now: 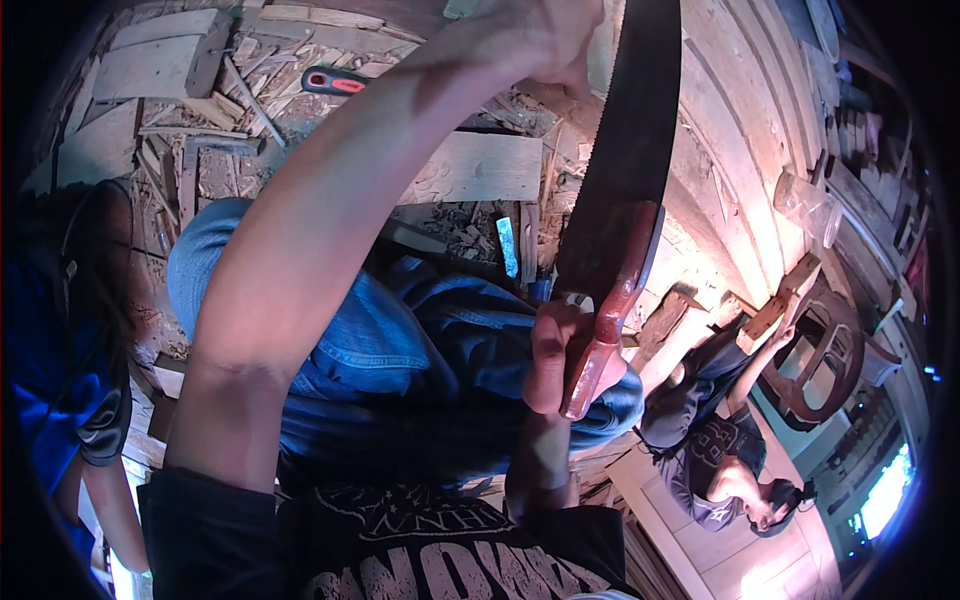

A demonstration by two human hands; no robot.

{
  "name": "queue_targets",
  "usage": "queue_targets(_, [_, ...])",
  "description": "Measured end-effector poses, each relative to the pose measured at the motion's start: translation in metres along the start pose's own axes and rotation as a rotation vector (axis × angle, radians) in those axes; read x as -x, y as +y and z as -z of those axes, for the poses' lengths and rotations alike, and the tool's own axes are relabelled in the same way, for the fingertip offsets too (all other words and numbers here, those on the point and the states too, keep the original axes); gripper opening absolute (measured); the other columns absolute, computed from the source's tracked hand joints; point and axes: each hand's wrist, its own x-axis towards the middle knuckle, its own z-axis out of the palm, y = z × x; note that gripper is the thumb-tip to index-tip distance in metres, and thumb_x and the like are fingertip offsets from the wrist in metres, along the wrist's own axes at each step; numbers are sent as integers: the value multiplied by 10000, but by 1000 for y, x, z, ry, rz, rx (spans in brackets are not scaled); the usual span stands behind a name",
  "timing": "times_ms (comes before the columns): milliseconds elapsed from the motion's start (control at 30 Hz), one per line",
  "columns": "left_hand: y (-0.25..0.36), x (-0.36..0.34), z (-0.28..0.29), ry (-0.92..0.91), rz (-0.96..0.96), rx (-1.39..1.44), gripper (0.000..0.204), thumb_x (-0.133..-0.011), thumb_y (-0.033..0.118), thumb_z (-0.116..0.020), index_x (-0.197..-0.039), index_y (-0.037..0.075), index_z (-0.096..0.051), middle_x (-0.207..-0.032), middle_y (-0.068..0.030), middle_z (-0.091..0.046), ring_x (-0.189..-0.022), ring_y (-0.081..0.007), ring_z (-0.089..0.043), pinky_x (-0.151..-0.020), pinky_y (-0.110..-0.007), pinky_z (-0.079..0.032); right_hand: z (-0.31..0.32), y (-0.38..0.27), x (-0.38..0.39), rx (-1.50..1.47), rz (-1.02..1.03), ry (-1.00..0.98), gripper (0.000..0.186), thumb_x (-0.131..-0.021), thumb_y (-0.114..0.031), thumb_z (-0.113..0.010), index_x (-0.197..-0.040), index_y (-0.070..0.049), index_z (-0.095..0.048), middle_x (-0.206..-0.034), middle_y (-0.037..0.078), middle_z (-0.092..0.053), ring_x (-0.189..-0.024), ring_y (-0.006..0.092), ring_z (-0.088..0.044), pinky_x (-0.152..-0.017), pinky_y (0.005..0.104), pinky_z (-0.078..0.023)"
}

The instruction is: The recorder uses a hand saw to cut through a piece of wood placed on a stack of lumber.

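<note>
My right hand (556,352) is wrapped round the reddish-brown handle of a handsaw (630,120). Its dark, toothed blade points away from me, up past the top edge of the view. My left arm stretches across to the far side, where my left hand (555,45) is beside the blade's toothed edge. Part of that hand lies at the picture's edge, and its fingers do not show clearly enough to tell what they hold. Below my left forearm a flat pale board (475,168) lies among wood chips, in front of my knees.
A black-and-red tool handle (335,82) lies among offcuts at far left, near a wooden block (160,62). Long curved planks (745,130) lean at right, with a clear jar (808,208). One person (725,450) sits at right holding wood; another in blue (70,370) is at left.
</note>
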Motion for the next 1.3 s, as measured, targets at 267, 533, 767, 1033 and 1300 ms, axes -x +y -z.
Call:
queue_targets(267, [-7,-27,-14,-117,-18,-57,269,-642,236,-790,-789,35,-687,-854,-203,-684,-888,-321,-669,-766,-455,-521,0,-4,-10,-343,12,-10,293,-646,102,-596,-577,-39,-348,-508,23,-373,-448,139,-373,-463,267,-314])
queue_targets(533, [0,-21,-9,-84,-201,-27,151,-713,138,-650,-794,13,-670,-870,-247,-664,-858,-357,-665,-741,-447,-531,-2,5,-15,-524,138,27,301,-566,119,-576,-612,-58,-337,-505,7,-329,-432,162,-327,-451,321,-272])
queue_targets(767, [3,-14,13,-99,-280,-46,146,-719,129,-608,-775,-2,-641,-873,-270,-643,-809,-400,-655,-698,-476,-526,3,-6,-21,-422,89,9,225,-560,77,-585,-610,-32,-395,-517,13,-379,-422,150,-362,-444,293,-304])
queue_targets(1033, [1,-14,6,30,-371,-106,115,-715,125,-590,-698,12,-600,-737,-235,-636,-689,-391,-646,-628,-496,-508,-3,-12,-27,-408,69,77,208,-548,74,-598,-604,-34,-429,-541,18,-429,-430,144,-394,-445,285,-336])
queue_targets(1300, [10,-16,8,1,-408,-98,108,-732,125,-563,-722,23,-596,-696,-227,-626,-656,-373,-648,-617,-487,-503,16,-10,-23,-481,87,-4,232,-509,105,-606,-627,-35,-464,-559,20,-447,-459,141,-423,-463,282,-340])
